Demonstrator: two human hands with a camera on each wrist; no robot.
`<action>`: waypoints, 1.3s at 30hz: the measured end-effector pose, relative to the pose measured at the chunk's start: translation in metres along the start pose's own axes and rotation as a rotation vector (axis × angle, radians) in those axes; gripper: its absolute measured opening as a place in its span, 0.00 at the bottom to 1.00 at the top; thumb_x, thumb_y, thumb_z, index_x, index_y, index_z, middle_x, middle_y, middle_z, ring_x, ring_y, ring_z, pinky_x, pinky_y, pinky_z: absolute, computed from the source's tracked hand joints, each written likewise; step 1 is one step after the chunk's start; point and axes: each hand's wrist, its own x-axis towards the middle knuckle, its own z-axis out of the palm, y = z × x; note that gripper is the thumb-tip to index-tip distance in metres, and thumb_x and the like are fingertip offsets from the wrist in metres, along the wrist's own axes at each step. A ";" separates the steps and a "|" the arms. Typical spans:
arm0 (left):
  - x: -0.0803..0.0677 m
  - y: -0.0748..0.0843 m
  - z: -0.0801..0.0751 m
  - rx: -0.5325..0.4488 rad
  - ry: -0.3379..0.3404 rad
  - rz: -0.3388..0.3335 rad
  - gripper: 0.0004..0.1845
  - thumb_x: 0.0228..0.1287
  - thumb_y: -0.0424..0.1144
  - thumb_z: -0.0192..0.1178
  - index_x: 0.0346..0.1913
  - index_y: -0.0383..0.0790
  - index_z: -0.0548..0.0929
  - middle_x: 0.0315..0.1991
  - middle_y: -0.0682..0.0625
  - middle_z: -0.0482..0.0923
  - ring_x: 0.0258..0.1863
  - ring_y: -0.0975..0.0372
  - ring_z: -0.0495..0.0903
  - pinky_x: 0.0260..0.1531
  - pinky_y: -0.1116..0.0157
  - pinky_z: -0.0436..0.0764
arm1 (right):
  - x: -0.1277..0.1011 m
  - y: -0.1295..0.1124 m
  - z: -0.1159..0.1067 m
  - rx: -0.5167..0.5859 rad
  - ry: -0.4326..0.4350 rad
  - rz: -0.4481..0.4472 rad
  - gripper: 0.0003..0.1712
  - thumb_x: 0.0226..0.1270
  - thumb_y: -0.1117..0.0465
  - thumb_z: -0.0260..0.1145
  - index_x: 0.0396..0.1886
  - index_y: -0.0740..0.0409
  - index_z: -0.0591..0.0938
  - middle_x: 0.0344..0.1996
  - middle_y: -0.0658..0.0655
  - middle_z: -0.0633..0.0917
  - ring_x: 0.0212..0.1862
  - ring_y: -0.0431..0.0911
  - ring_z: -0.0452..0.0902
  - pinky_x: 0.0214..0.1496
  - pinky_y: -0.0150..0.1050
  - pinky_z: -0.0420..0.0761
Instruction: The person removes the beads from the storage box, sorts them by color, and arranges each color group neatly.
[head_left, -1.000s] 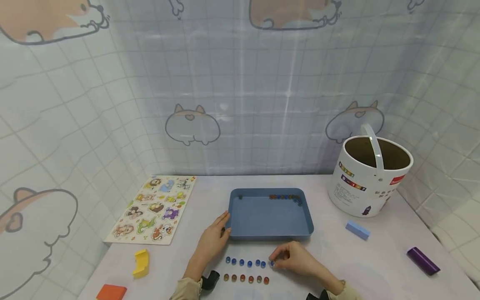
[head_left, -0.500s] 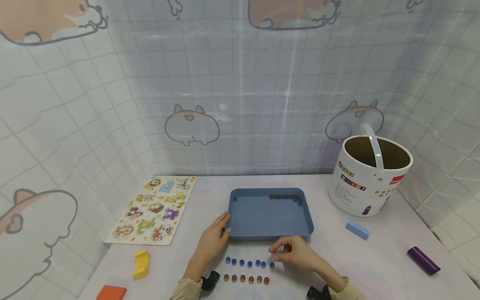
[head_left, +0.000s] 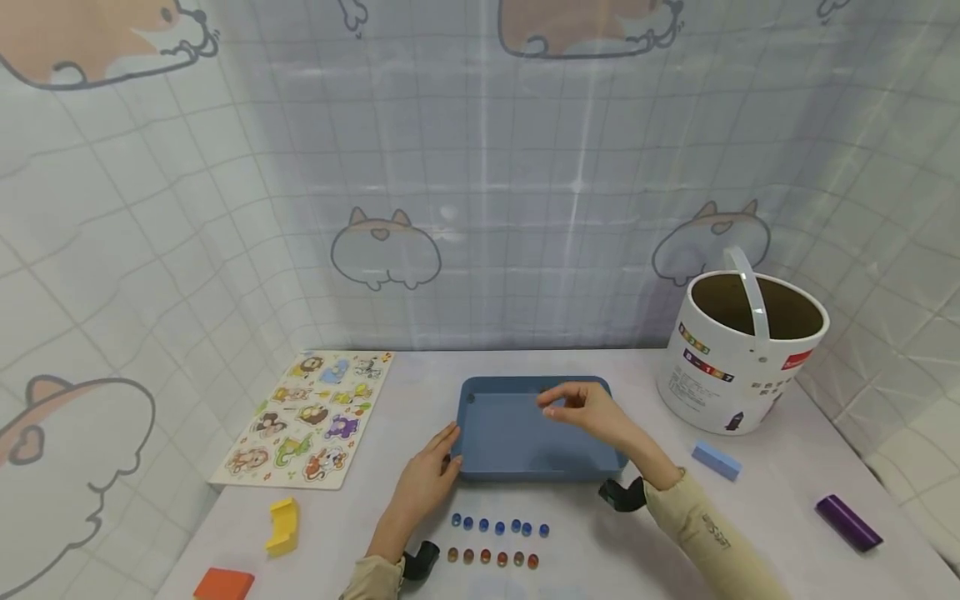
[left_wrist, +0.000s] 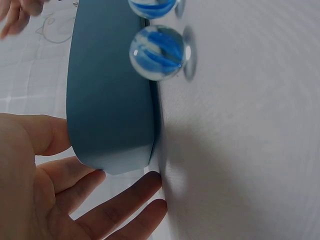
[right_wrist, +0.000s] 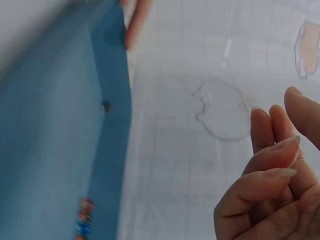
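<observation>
Bright, soft light; blurry wrist close-ups

The tray [head_left: 480, 433] near the middle of the desk [head_left: 750, 525] looks like smooth matt blue plastic, its wall thin and even. The marbles [head_left: 498, 527] along the desk's near edge are glossy glass, clear with blue swirls in one row, amber in the other, each catching a highlight. The desk top is pale, matt and finely grained. At the right far corner the bucket [head_left: 738, 354] looks like printed card with a glossy white plastic handle. The puzzle board [head_left: 307, 419] at the left edge appears to be painted wood.
</observation>
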 end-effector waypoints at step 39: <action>0.001 0.000 0.000 -0.024 -0.019 -0.027 0.28 0.67 0.40 0.59 0.69 0.38 0.70 0.71 0.48 0.67 0.59 0.54 0.79 0.54 0.55 0.81 | 0.138 0.063 0.095 0.001 0.227 0.304 0.14 0.62 0.56 0.70 0.47 0.53 0.87 0.47 0.57 0.87 0.39 0.45 0.82 0.40 0.38 0.82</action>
